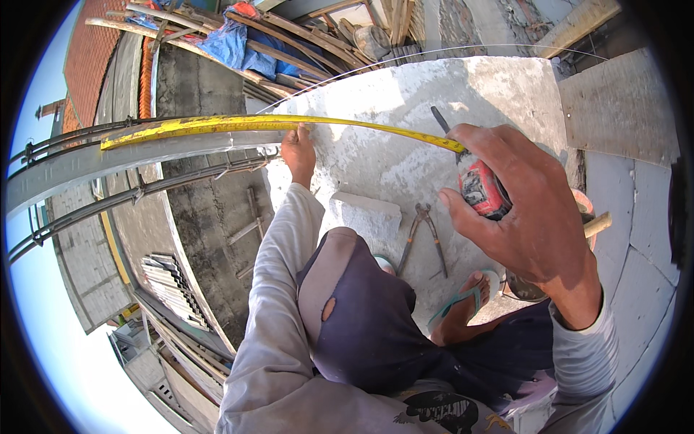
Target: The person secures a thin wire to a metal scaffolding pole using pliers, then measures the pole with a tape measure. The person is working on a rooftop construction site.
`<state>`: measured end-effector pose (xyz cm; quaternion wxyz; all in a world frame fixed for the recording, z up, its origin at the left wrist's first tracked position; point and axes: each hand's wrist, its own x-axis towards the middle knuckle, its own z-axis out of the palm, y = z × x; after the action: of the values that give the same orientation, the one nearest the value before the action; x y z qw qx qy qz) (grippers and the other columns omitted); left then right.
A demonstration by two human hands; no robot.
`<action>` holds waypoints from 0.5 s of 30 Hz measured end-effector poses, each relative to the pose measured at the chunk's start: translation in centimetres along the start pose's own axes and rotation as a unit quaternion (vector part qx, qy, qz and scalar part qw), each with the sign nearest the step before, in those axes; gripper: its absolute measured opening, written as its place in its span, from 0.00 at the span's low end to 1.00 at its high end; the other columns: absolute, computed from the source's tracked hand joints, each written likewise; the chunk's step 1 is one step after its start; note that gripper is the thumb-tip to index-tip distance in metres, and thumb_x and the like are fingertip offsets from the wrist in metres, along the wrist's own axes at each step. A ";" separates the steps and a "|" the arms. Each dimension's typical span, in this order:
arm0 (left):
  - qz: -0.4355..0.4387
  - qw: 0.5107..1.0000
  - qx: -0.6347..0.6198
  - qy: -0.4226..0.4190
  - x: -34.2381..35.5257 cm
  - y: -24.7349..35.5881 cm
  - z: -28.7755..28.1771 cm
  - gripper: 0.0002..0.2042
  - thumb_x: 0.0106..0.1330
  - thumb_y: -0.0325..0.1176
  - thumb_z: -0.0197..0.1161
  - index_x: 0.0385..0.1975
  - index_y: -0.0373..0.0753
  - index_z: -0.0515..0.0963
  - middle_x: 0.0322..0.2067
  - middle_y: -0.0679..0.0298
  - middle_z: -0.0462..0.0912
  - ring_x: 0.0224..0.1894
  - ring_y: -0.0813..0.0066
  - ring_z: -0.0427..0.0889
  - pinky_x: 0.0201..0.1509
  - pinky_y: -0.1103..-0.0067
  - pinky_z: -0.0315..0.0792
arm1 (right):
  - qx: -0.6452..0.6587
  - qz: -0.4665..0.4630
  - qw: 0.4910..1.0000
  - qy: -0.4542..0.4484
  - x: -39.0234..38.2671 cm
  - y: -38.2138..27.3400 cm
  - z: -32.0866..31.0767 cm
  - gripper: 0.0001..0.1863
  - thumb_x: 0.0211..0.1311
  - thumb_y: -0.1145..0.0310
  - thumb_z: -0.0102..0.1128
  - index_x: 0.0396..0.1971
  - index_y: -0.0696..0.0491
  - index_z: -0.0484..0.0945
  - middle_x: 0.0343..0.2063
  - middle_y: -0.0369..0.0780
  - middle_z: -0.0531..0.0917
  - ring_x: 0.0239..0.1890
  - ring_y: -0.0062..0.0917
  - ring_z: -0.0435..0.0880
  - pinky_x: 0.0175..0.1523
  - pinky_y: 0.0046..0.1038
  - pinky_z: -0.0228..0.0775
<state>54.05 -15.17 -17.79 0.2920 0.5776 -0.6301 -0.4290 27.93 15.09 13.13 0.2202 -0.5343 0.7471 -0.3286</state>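
My right hand [531,199] is wrapped round the red and black case of a tape measure [481,189], held up on the right. Its yellow blade [347,124] runs out leftward, bowing slightly over a long grey beam [181,148]. My left hand [298,155] is closed at the beam's near end, with its fingertips at the blade's lower edge; the undersides of the fingers are hidden. Beyond the case, a short dark rod [439,119] sticks out near my right fingertips. Pincers [423,231] with spread handles lie on the concrete below, beside a pale block [366,211].
Tied steel bars [137,192] flank the beam, which reaches out past the wall's edge. Timber and blue sheeting [235,47] are piled at the far left. A wooden board [618,108] stands at right. A bucket [583,206] and a wooden handle [598,224] are partly behind my right hand.
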 end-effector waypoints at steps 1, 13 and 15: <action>0.002 1.000 0.004 0.002 0.1 -0.3 -0.1 0.16 0.78 0.39 0.59 0.34 0.29 0.79 0.34 0.61 0.86 0.34 0.78 0.80 0.39 0.76 0.78 | 0.004 0.000 1.000 0.001 0.0 0.0 0.0 0.28 0.53 0.72 0.74 0.55 0.59 0.78 0.38 0.48 0.82 0.34 0.36 0.83 0.40 0.34 0.77; -0.001 0.999 -0.038 0.012 -0.3 0.0 0.5 0.17 0.77 0.39 0.59 0.34 0.29 0.80 0.29 0.63 0.82 0.32 0.80 0.76 0.37 0.76 0.76 | 0.005 0.020 1.000 -0.009 0.1 0.0 -0.3 0.28 0.53 0.72 0.73 0.56 0.60 0.78 0.40 0.49 0.82 0.36 0.39 0.83 0.43 0.35 0.77; 0.013 0.999 -0.034 0.008 0.0 -1.4 0.2 0.16 0.77 0.39 0.59 0.38 0.29 0.82 0.29 0.65 0.81 0.31 0.81 0.75 0.37 0.77 0.73 | 0.003 0.009 1.000 -0.001 0.1 0.0 -0.5 0.27 0.53 0.71 0.73 0.55 0.59 0.78 0.38 0.48 0.81 0.35 0.40 0.82 0.43 0.35 0.76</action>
<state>54.54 -15.03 -19.14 0.3215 0.5626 -0.6202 -0.4421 27.55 15.09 13.48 0.2260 -0.5273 0.7505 -0.3282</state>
